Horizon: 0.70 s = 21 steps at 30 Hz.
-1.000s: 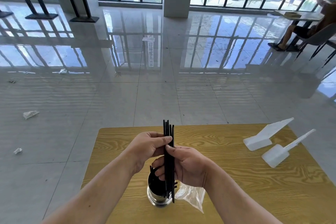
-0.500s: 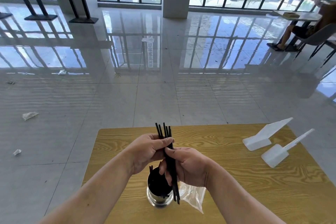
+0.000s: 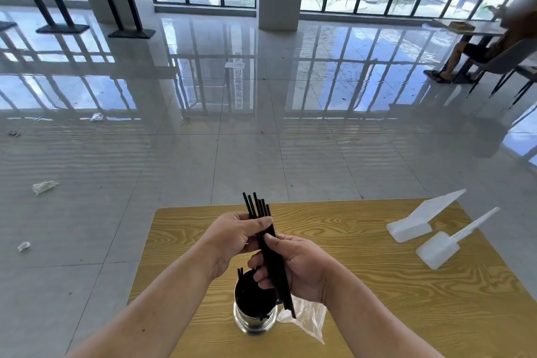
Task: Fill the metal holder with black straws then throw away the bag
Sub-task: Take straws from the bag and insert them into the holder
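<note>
Head view shows two hands over a wooden table (image 3: 363, 314), holding a bunch of black straws (image 3: 259, 208). The left hand (image 3: 235, 237) pinches the top part of the bunch. The right hand (image 3: 299, 267) curls around the middle. The bunch leans, with its tips toward 11 o'clock. The metal holder (image 3: 254, 321) stands under the hands at 6 o'clock, with straws inside. The clear bag (image 3: 308, 318) lies just beside the holder at 3 o'clock. Two white scoops (image 3: 418, 221) lie at 2 o'clock.

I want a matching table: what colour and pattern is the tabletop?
The tabletop shows yellowish wood grain, clearest in the head view.
</note>
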Motion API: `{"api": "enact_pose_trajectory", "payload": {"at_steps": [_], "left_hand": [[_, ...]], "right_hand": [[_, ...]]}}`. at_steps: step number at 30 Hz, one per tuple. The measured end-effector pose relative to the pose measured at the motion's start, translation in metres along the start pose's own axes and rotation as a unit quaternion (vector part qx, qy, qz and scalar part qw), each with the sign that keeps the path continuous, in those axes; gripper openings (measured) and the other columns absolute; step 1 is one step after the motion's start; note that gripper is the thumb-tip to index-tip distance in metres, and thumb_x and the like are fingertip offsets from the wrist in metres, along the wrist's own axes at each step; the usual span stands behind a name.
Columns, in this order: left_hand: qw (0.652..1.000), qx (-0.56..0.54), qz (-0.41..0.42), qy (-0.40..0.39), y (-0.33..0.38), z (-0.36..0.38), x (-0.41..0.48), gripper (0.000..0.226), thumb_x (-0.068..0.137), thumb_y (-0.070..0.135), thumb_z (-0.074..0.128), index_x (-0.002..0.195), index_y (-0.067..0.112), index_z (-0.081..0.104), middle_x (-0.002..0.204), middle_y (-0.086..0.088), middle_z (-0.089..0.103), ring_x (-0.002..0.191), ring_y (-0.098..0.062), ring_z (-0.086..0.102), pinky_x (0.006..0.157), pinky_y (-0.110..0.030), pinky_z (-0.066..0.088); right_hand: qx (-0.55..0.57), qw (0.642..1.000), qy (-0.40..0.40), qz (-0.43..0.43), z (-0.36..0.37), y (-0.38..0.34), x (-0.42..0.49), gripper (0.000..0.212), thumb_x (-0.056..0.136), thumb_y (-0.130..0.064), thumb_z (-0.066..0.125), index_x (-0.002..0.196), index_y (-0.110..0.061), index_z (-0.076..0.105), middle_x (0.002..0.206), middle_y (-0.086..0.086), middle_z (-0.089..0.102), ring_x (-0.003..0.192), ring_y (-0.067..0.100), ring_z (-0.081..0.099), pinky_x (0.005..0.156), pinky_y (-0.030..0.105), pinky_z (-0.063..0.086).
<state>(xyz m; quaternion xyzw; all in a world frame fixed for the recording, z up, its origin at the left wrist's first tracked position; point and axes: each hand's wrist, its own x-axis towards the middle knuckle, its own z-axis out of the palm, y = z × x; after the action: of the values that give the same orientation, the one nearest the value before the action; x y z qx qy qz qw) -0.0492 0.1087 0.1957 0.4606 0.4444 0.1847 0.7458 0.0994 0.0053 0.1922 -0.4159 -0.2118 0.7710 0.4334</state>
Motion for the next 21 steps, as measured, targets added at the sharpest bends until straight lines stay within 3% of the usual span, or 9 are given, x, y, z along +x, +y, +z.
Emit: {"api": "enact_pose_trajectory", "payload": {"at_steps": [3, 7, 9, 12, 15, 19, 21], "left_hand": [[0.999, 0.037, -0.011, -0.010, 0.0006, -0.0001, -0.0003, 0.021, 0.095, 0.028, 0.081, 0.094, 0.007, 0.080, 0.073, -0.006, 0.072, 0.049, -0.014, 0.061, 0.063, -0.027, 0.054], [0.998, 0.050, -0.021, -0.030, -0.0011, -0.0006, 0.0009, 0.038, 0.097, 0.035, 0.077, 0.105, -0.002, 0.078, 0.073, -0.007, 0.068, 0.048, -0.016, 0.053, 0.055, -0.024, 0.051], [0.998, 0.038, -0.031, -0.044, -0.0005, -0.0011, 0.0007, 0.032, 0.097, 0.037, 0.077, 0.102, 0.005, 0.081, 0.079, -0.007, 0.071, 0.058, -0.017, 0.060, 0.061, -0.025, 0.058], [0.997, 0.023, -0.052, -0.048, -0.0019, -0.0042, 0.0041, 0.031, 0.095, 0.038, 0.080, 0.105, 0.008, 0.083, 0.097, -0.011, 0.077, 0.088, -0.025, 0.068, 0.084, -0.030, 0.064], [0.997, 0.033, -0.053, -0.052, -0.0036, -0.0046, 0.0053, 0.035, 0.094, 0.040, 0.080, 0.107, 0.008, 0.082, 0.098, -0.012, 0.074, 0.090, -0.030, 0.062, 0.090, -0.034, 0.061], [0.998, 0.036, -0.022, -0.052, -0.0066, -0.0041, 0.0061, 0.041, 0.095, 0.039, 0.078, 0.106, 0.000, 0.079, 0.067, -0.004, 0.063, 0.053, -0.017, 0.053, 0.062, -0.024, 0.056], [0.998, 0.031, -0.010, -0.049, -0.0077, -0.0037, 0.0063, 0.039, 0.096, 0.036, 0.079, 0.103, -0.002, 0.079, 0.062, -0.002, 0.059, 0.047, -0.015, 0.050, 0.058, -0.025, 0.053]], "right_hand": [[0.008, 1.000, 0.004, -0.005, 0.0009, 0.0013, 0.0030, 0.039, 0.102, -0.031, 0.061, 0.122, 0.001, 0.072, 0.097, 0.020, 0.074, 0.078, 0.029, 0.074, 0.071, 0.037, 0.063], [0.026, 1.000, 0.003, -0.013, -0.0008, 0.0026, 0.0069, 0.044, 0.101, -0.032, 0.062, 0.127, 0.003, 0.070, 0.103, 0.021, 0.075, 0.079, 0.029, 0.075, 0.071, 0.037, 0.063], [0.033, 0.999, 0.003, -0.018, -0.0015, 0.0025, 0.0080, 0.040, 0.102, -0.031, 0.061, 0.123, 0.002, 0.073, 0.107, 0.023, 0.075, 0.080, 0.029, 0.076, 0.071, 0.037, 0.064], [0.047, 0.999, 0.001, -0.023, -0.0024, 0.0021, 0.0085, 0.035, 0.107, -0.026, 0.057, 0.120, 0.002, 0.073, 0.113, 0.027, 0.075, 0.082, 0.031, 0.078, 0.072, 0.039, 0.065], [0.046, 0.999, 0.001, -0.024, -0.0014, 0.0013, 0.0069, 0.035, 0.105, -0.026, 0.059, 0.118, 0.002, 0.074, 0.108, 0.026, 0.076, 0.079, 0.030, 0.078, 0.070, 0.038, 0.065], [0.044, 0.999, 0.017, -0.028, 0.0011, 0.0001, 0.0062, 0.036, 0.100, -0.026, 0.062, 0.119, 0.004, 0.069, 0.096, 0.021, 0.076, 0.074, 0.027, 0.076, 0.065, 0.035, 0.064], [0.041, 0.998, 0.022, -0.031, 0.0011, 0.0002, 0.0064, 0.033, 0.101, -0.025, 0.062, 0.116, 0.002, 0.073, 0.094, 0.019, 0.076, 0.073, 0.026, 0.075, 0.064, 0.034, 0.064]]}}
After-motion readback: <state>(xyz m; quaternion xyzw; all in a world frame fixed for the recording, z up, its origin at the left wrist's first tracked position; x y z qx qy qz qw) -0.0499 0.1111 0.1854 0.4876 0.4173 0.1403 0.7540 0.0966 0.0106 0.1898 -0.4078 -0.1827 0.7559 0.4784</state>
